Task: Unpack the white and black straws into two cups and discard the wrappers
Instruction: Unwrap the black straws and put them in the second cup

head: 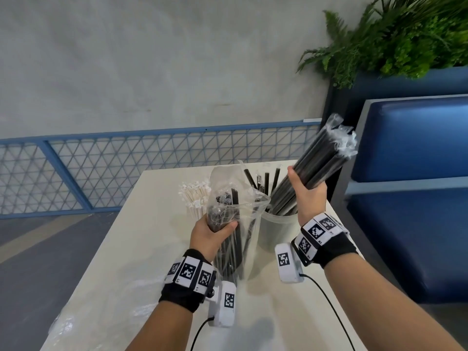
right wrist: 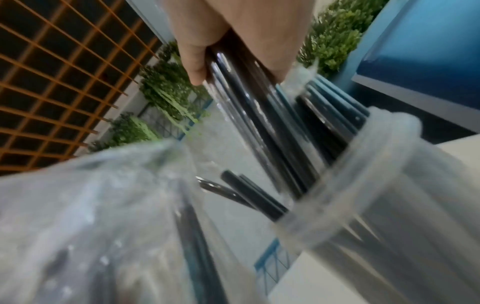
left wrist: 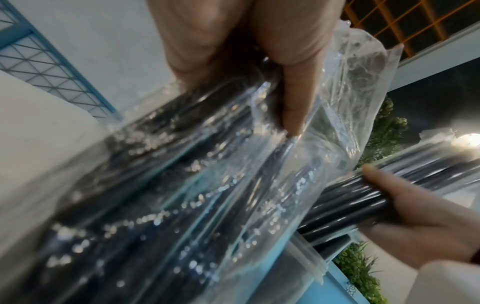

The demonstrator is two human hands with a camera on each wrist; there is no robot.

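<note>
Now gripping a black-straw bundle (head: 319,164) in the right hand (head: 307,196), lower ends entering the cup (head: 278,230); left hand (head: 209,235) clutching the bag (head: 243,224). Risking tipping the cup, scattering straws.

Pale tabletop (head: 131,249), light and plain. Far left: cup of white wrapped straws (head: 195,198), cup itself mostly hidden. Far right: clear plastic cup (head: 278,231) stands upright, black straws (head: 266,179) poking from it. Near left edge: crumpled clear wrapper (head: 101,307) lies flat on surface.
</note>
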